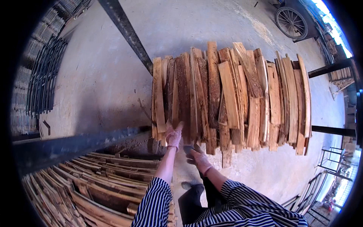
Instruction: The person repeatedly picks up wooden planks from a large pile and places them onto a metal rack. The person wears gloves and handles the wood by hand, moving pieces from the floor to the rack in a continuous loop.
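Left hand [174, 136] and right hand [200, 160] at the near end of a plank pile [214, 87]

Both hands wear gloves and stand apart, close to each other. The left one, in pinkish knit, reaches over the near ends of the planks at the pile's left part, its thumb spread away from the fingers; whether it grips a plank cannot be told. The right one, darker at the fingers, is just beside the pile's near edge, lower and farther right, its fingers bent; whether they close on anything is unclear.

The pile lies ahead of the person and mostly to the right, its rough boards side by side and overlapping, some edged with bark, their ends uneven. Dark bars [126, 32] meet it from both sides, above a pale concrete floor [102, 72]. More lengths of wood [109, 181] lie at lower left, below a thick dark beam [81, 143]. Dark slats [45, 77] stand at far left, and a spoked wheel [290, 23] shows at upper right. Striped sleeves [153, 202] cover the person's arms.
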A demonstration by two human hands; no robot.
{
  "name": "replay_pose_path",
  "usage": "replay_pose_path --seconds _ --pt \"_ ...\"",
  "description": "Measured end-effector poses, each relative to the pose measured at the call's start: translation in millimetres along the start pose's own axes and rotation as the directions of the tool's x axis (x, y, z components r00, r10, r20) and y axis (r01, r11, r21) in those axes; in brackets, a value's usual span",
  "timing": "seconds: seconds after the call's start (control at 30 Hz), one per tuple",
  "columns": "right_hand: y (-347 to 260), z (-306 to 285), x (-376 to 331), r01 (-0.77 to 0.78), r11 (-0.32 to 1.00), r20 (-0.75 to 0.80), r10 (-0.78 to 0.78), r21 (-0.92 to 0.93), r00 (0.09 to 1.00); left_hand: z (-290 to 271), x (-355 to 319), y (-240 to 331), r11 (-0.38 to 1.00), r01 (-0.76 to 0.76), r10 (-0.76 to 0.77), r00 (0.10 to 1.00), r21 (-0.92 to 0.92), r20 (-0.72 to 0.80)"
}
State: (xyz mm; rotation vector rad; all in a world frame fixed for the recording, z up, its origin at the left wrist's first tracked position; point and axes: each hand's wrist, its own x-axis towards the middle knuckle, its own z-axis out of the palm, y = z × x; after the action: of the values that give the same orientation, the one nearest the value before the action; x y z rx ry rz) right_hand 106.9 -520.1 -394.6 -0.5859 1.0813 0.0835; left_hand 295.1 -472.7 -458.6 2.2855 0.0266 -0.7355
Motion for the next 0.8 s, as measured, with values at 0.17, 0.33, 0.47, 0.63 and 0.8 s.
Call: replay_pose_path --seconds 0.17,0.33,0.47,0.63,0.8 --pt "111 14 165 0.467 0.735 0.148 -0.458 -0.491 0.877 6 16 48 0.979 0.044 -0.007 0.983 0.201 -0.181" --pt "71 70 133 0.075 0.997 -0.042 -0.074 0.025 0.996 -18 28 67 0.989 0.129 -0.119 0.983 -0.068 0.138" --pt "-17 117 33 -0.221 0.961 0.187 0.189 0.165 0.964 -75 57 43 0.848 0.257 -0.028 0.895 -0.463 0.445" --pt "-55 49 27 0.287 0.956 0.593 -0.202 -0.051 0.779 -110 41 103 0.766 0.452 -0.104 0.789 -0.457 0.606" --pt "-170 63 -34 0.138 0.914 0.106 -0.105 -0.383 0.989 -118 -4 17 0.892 0.088 0.204 0.795 -0.443 0.571"
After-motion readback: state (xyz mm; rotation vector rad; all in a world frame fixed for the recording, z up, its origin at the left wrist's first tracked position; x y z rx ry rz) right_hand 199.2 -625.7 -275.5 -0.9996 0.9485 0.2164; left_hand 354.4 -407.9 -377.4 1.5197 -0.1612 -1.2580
